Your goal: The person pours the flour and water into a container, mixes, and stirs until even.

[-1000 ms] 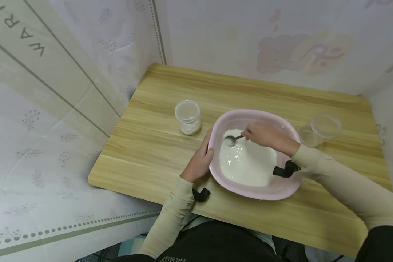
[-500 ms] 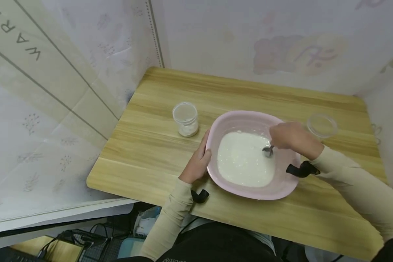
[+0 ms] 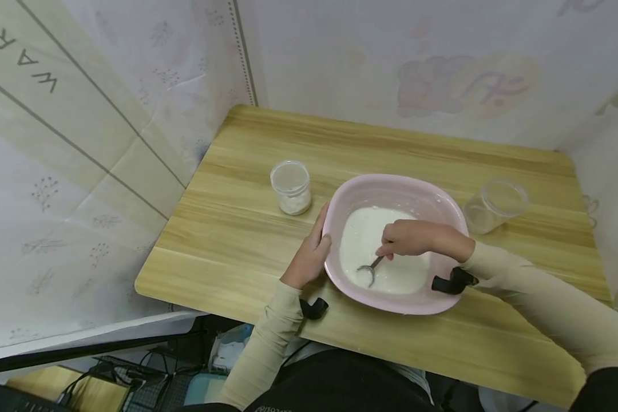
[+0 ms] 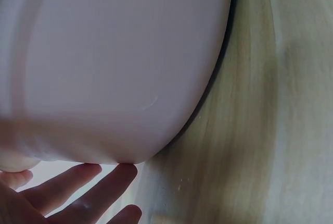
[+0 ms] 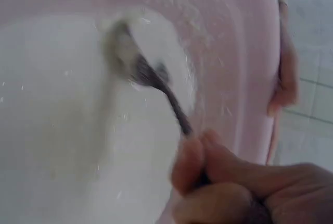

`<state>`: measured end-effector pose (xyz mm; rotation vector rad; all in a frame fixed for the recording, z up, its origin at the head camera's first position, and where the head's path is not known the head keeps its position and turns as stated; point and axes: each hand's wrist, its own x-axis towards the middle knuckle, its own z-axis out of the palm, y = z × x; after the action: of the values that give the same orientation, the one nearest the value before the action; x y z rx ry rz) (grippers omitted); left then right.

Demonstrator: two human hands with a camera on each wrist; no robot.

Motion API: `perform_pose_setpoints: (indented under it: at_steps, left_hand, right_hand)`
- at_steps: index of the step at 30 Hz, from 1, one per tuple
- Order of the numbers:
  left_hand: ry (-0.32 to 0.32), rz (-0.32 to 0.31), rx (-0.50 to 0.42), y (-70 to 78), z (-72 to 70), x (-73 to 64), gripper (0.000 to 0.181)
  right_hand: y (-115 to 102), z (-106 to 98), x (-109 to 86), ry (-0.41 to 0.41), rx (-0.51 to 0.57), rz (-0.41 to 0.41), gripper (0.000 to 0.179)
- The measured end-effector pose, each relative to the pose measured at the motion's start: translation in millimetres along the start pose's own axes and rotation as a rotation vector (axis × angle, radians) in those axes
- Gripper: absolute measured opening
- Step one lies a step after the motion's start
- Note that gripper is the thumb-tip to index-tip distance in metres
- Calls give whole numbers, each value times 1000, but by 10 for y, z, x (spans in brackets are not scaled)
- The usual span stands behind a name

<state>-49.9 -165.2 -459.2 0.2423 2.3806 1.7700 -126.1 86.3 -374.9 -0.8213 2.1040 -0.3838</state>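
Note:
A pink plastic basin [image 3: 417,191] stands on the wooden table, its bottom covered by a milky white liquid [image 3: 357,234]. Reaching in over the far-right rim, my right hand [image 3: 414,237] pinches the handle of a metal spoon [image 3: 377,262]; the spoon's bowl dips into the liquid near the basin's front left. In the right wrist view the spoon [image 5: 177,112] is blurred between thumb and fingers. My left hand [image 3: 309,260] steadies the basin's left side. Its fairly straight fingers [image 4: 112,185] press against the basin's outer wall [image 4: 119,67], the thumb by the rim.
Left of the basin stands a clear jar [image 3: 290,189] with white powder at its bottom. Another clear jar [image 3: 494,206] sits just right of the basin. Patterned curtains [image 3: 340,57] enclose the table [image 3: 211,257] behind and at the sides. Cables [image 3: 154,366] lie below, at left.
My right hand swept the spoon from the basin's far left to its right side, then back to the front left. The left hand stays on the basin. The lower left curtain edge has shifted, exposing cables.

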Motion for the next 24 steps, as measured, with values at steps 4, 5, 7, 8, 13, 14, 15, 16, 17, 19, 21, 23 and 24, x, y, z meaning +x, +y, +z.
perform_pose_setpoints:
  at_steps: [4,5,7,8,13,14,15,16,17,19,21,23,24]
  left_hand:
    - [2,5,-3,14,4,11,68]
    - [-1,8,-5,19,7,15,68]
    - [-6,11,-8,23,10,19,68]
    - [-9,11,-9,25,11,17,69]
    - [-12,1,-21,25,-8,-18,69]
    - [-11,-2,-25,23,-15,-27,69]
    - [-9,-4,-27,21,-23,-34,69]
    - [-9,-4,-29,20,-32,-42,69]
    - [-9,-5,-29,21,-34,-47,68]
    - [-9,-5,-30,25,-37,-54,68]
    - [-9,-1,-26,31,-39,-56,68]
    - [-9,1,-25,34,-38,-54,68]
    - [-10,2,-23,34,-36,-52,68]
  right_hand:
    - [-13,21,159,172,-47,2,34]
    - [10,9,178,227,-63,0,34]
    - [82,-34,187,333,-97,-13,33]
    - [125,-64,176,381,-130,-18,33]
    - [305,-212,28,503,-293,64,37]
    - [323,-235,-12,500,-310,101,39]
    - [337,-251,-53,492,-319,138,37]
    - [346,-262,-96,476,-312,177,34]
    - [355,-267,-143,466,-323,205,33]
    - [347,-277,-249,443,-355,239,29]
    - [326,-277,-349,421,-406,252,26]
    - [284,-284,-452,365,-448,272,25]
    - [258,-290,-499,326,-460,276,24]
